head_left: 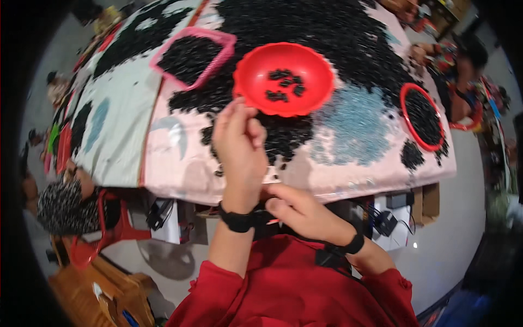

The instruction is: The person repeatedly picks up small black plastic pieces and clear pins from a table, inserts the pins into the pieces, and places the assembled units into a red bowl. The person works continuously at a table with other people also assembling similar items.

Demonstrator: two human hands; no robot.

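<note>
My left hand [239, 136] is raised over the near part of the table, its fingertips by the lower left rim of a scalloped red bowl [321, 82]. Its fingers are curled together, and anything between them is too small or blurred to make out. Small black pieces [280, 76] lie in a few clusters inside the bowl. Closer to my body, my right hand [299, 212] is beside my left wrist at the table's edge. Its thumb and forefinger are bent toward each other, with the tips partly hidden. Black wristbands [237, 219] circle both wrists.
Loose black pieces [305, 27] cover much of the pale cloth [185, 180]. A patch of blue-grey pieces [354, 128] lies right of the bowl. A pink basket [229, 41] and a red-rimmed container [438, 144] hold more black pieces. Other people sit around the table; a red stool [125, 220] stands left.
</note>
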